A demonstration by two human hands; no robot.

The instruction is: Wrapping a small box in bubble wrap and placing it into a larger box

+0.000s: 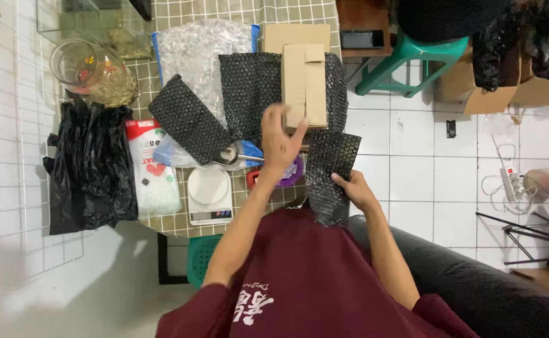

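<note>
Right hand: the right hand [357, 191] grips the lower edge of a sheet of black bubble wrap [329, 169], fingers closed on it, holding it up just off the counter's near right corner.
Left hand: the left hand [280, 143] is raised over the counter, fingers loosely spread, its fingertips at the near end of a flat tan cardboard box [304, 84]; whether it actually touches the box, I cannot tell.
Counter: a tiled counter with an olive grid pattern [180, 222] carries everything.
Near row: a small white digital kitchen scale [209, 195] sits at the near edge; just right of it, a purple round tub [294, 174], half hidden by the left wrist.
Left side: a white pouch with a red top and green print [152, 168] lies beside a crumpled black plastic bag [93, 166].
Middle: a metal spoon [233, 156] rests by a slanted strip of black bubble wrap [186, 119]; a larger black bubble sheet [249, 94] lies under the tan box.
Far: a clear bubble-wrap bag with blue edges [202, 47], a second tan cardboard box [296, 34], and a round glass bowl [89, 72] at far left.
</note>
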